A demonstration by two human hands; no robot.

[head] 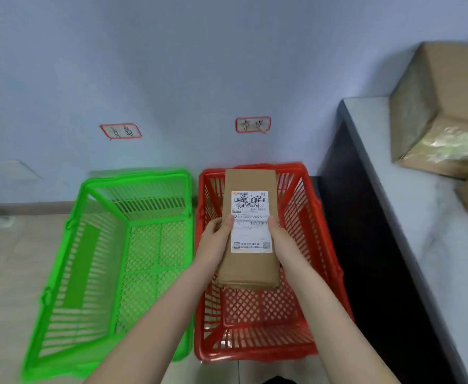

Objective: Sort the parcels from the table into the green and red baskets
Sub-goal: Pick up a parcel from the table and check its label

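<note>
- On my feed the thing to look at is a flat, long brown cardboard parcel [248, 268], kind of a slim box, plain kraft colour with clean edges.
- It has a white printed shipping label [251, 221] stuck on its top face: barcodes, a line of digits, "P803" and some black handwritten marker scrawl across the upper part. The small print is too tiny for me to read.
- The left hand [216, 241] grips the parcel's left long edge and the right hand [280, 241] grips the right long edge, about halfway along its length.
- Both thumbs lie on the top face, with the left thumb [228, 220] and right thumb [273, 222] just touching the label's side edges. The rest of the fingers curl underneath, hidden by the cardboard.
- The parcel is held lengthwise, pointing away from me, face up, over the opening of the red plastic lattice basket [255, 353]. Its far end overlaps the basket's back rim in the view. I can't tell how high it sits above the basket floor.
- The green plastic lattice basket [133, 176] stands just beside the red one, on its left, on the floor.
- The grey-topped table [421, 217] is off to the right.
</note>
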